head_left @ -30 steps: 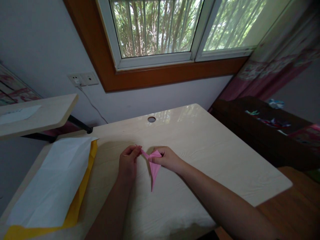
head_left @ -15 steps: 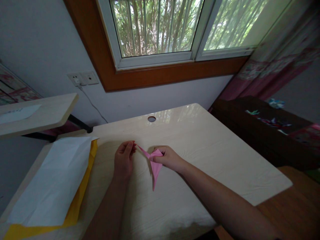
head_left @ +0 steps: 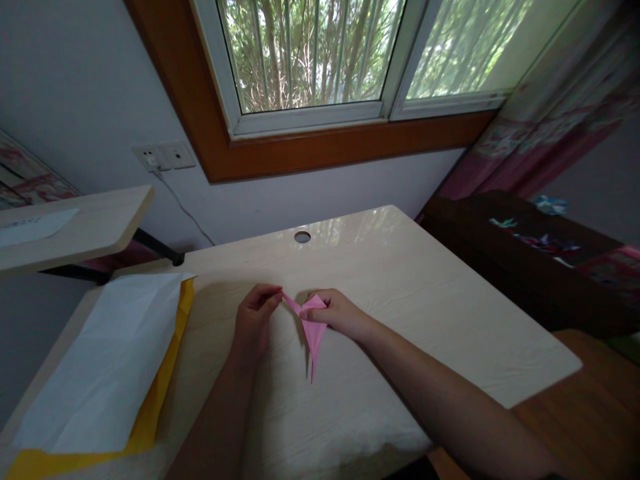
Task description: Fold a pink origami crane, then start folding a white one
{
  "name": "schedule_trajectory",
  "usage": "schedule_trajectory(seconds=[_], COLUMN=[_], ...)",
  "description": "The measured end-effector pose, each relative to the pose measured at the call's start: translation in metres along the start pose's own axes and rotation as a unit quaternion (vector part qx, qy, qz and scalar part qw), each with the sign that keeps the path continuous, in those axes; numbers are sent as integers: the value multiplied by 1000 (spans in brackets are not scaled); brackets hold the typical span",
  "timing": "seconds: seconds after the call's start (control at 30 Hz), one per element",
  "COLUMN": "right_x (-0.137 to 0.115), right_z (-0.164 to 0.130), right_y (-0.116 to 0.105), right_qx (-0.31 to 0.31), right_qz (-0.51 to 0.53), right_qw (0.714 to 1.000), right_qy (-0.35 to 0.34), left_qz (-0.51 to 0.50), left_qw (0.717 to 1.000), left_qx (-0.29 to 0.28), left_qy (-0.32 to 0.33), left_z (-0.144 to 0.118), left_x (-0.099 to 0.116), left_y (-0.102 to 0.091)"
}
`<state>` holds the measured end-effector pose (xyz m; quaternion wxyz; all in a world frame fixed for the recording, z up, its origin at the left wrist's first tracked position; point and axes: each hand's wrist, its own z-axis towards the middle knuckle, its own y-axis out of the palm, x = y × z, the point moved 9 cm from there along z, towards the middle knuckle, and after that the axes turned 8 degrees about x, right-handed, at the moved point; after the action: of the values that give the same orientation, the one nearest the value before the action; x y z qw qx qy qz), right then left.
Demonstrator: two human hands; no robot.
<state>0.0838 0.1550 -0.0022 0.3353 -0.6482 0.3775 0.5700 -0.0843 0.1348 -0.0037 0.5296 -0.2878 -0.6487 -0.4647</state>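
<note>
A folded pink paper figure point(head_left: 315, 330), looking like an origami bird, is held between my two hands over the desk point(head_left: 400, 287). My right hand point(head_left: 336, 311) grips its body, thumb across the folds. One long thin point hangs down toward me, and a wider flap rises beside the right thumb. With fingertips pinched together, my left hand point(head_left: 257, 317) holds the tip of the narrow point that sticks out to the upper left. The fingers of my right hand behind the paper are hidden.
White paper point(head_left: 100, 367) lies over a yellow sheet point(head_left: 163, 393) at the desk's left. A raised shelf point(head_left: 75, 227) stands behind them. The desk has a round cable hole point(head_left: 303, 237) near its back edge. Small colourful items point(head_left: 547, 243) rest on a dark surface at right.
My left hand has shifted slightly right, closer to my right hand, its fingertips now further along the narrow point. The hanging point has swung a little to the right.
</note>
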Motion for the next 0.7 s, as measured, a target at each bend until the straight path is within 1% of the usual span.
schedule_trajectory(seconds=[0.3, 0.4, 0.57, 0.7], right_x=[3, 3, 5, 5], right_z=[1, 1, 1, 1], right_y=[-1, -2, -4, -4], right_qx=[0, 10, 21, 25], right_qz=[2, 1, 20, 23], right_qw=[1000, 1000, 999, 999], right_qy=[0, 6, 16, 14], left_qz=[-31, -34, -44, -65], left_qw=[999, 999, 997, 996], left_qx=[-14, -23, -58, -61], left_qy=[8, 7, -13, -30], left_z=[-3, -3, -7, -8], left_x=[6, 7, 7, 6], left_y=[6, 8, 14, 15])
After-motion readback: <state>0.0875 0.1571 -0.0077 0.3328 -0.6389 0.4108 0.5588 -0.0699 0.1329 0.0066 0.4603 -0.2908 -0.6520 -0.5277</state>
